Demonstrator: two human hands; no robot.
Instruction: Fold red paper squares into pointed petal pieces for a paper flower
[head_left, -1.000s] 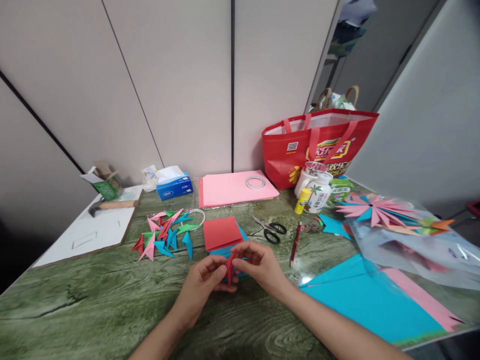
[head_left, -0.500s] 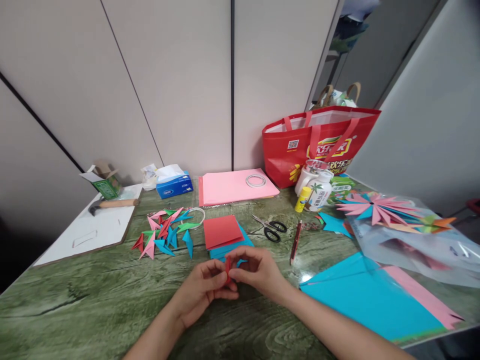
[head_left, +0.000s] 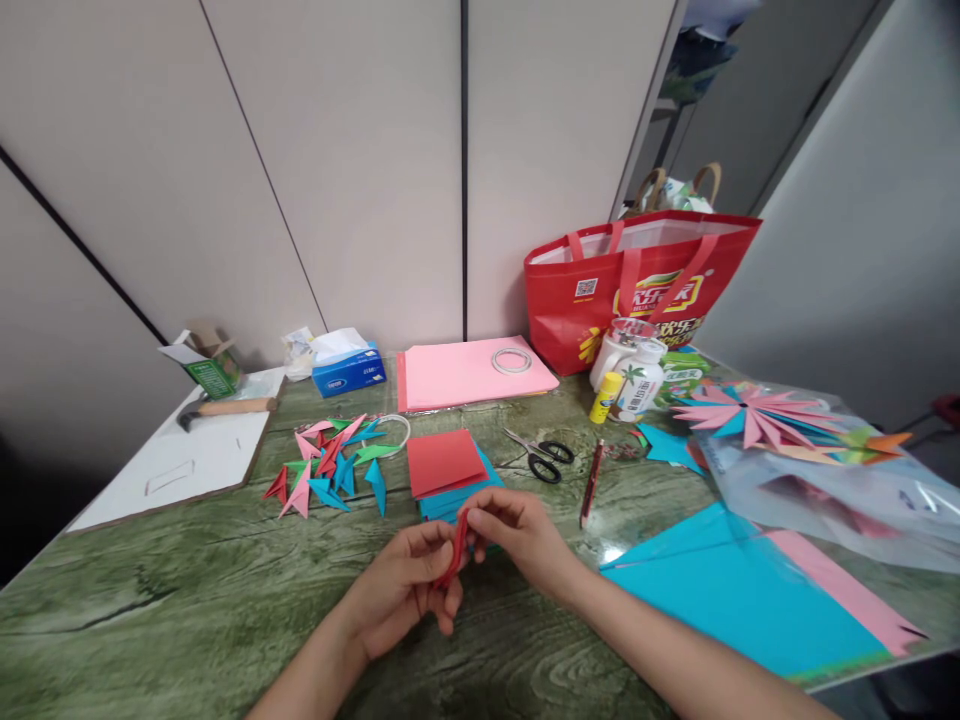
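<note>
A small folded piece of red paper (head_left: 458, 550) is held between my two hands, low in the middle of the view. My left hand (head_left: 412, 580) pinches its lower part, and the fingertips of my right hand (head_left: 506, 525) grip its upper end. Just beyond my hands lies a stack of square red paper (head_left: 444, 462) on blue sheets (head_left: 487, 480). Left of the stack are several folded pointed pieces (head_left: 330, 465) in red, pink, green and blue.
Black-handled scissors (head_left: 546, 460), a dark red pencil (head_left: 592, 485) and a glue stick (head_left: 604, 397) lie or stand right of the stack. Blue sheets (head_left: 735, 595) are at the right, a hammer (head_left: 232, 406) on a white board (head_left: 187, 465) at the left, a red bag (head_left: 562, 310) behind.
The red piece has turned and shows more of its length. My right hand has shifted slightly up and right, and my left fingers have moved around the paper.
</note>
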